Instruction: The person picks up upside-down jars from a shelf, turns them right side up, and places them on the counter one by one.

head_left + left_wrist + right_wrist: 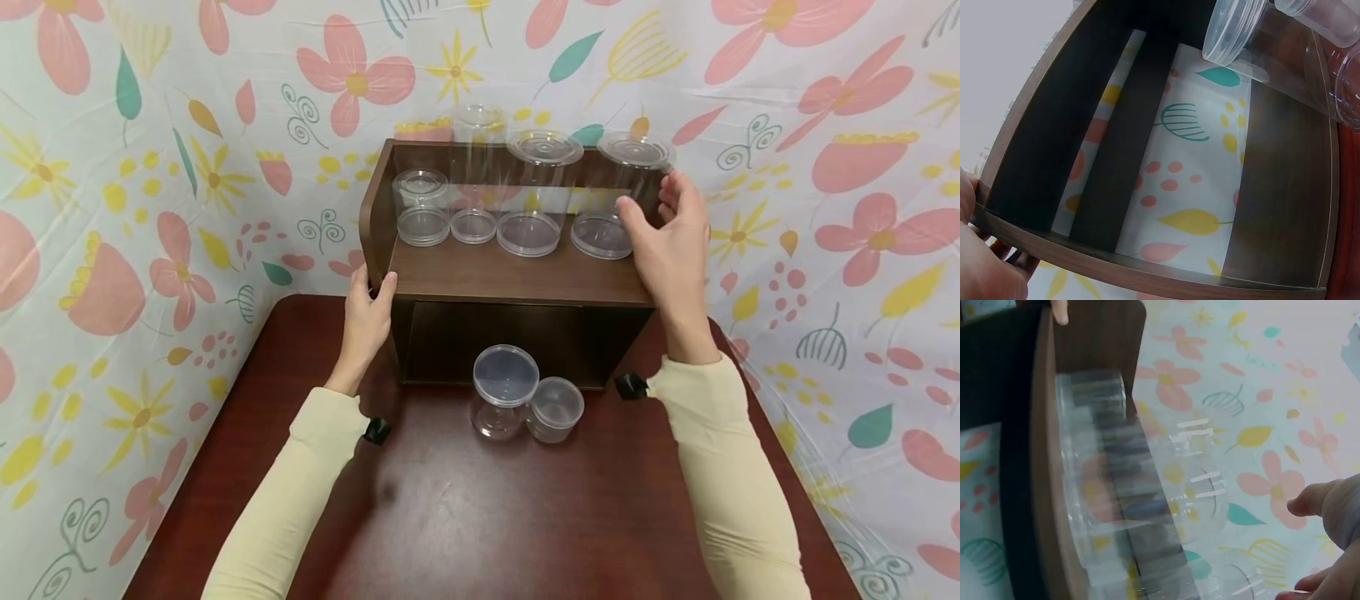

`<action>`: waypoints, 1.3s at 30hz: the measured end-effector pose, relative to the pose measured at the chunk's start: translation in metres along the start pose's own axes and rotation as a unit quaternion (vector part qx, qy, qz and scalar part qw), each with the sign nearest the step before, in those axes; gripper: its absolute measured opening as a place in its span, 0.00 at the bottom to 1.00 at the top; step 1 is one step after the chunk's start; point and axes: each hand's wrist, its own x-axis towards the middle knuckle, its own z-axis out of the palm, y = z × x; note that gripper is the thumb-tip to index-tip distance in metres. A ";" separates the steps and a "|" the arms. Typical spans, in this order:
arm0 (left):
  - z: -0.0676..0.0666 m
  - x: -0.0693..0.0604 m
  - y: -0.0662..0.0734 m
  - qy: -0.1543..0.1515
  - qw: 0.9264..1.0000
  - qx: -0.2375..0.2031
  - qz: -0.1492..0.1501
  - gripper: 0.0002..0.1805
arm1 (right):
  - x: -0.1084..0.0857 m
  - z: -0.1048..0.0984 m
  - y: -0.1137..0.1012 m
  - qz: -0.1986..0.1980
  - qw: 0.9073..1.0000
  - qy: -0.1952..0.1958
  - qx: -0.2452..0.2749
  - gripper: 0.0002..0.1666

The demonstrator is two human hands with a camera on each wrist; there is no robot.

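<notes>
- The left grip (365, 321) pinches the left side of the shelf (517, 277) — thumb at the front edge.
- The right grip (675, 250) is spread beside the rightmost jar (600, 235) — I can't tell if they touch.
- Three more jars (529, 235) stand left of it, on the shelf's upper board.
- A tall jar (505, 383) and a squat jar (555, 408) sit on the bench (450, 517) in front.

The left sleeve (288, 492), low on the left of the frame, and the right sleeve (735, 483), low on the right, are long and pale creamy yellow. Both have soft wrinkles. A small black block (377, 431) pokes out beside the left cuff (325, 415), and another black block (628, 386) beside the right cuff (696, 382).
</notes>
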 end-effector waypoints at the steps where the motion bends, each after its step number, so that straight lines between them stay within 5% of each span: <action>1: 0.000 0.000 0.000 0.000 1.000 -0.001 -0.001 0.25 | 0.005 0.002 -0.001 0.001 1.000 0.008 -0.015 0.41; 7: 0.000 0.000 0.000 -0.005 1.000 -0.009 -0.006 0.25 | 0.036 0.013 -0.001 0.000 0.996 0.029 -0.087 0.45; 18: 0.001 0.001 0.002 0.004 1.000 -0.009 -0.004 0.27 | 0.076 0.024 0.002 0.038 0.987 -0.028 -0.154 0.55; 25: 0.000 0.000 0.001 0.005 1.000 -0.007 -0.009 0.26 | 0.083 0.034 0.006 0.058 0.978 -0.063 -0.189 0.61; 39: 0.001 0.000 0.001 0.004 1.000 -0.016 -0.003 0.26 | 0.087 0.043 0.016 0.036 0.973 -0.034 -0.224 0.54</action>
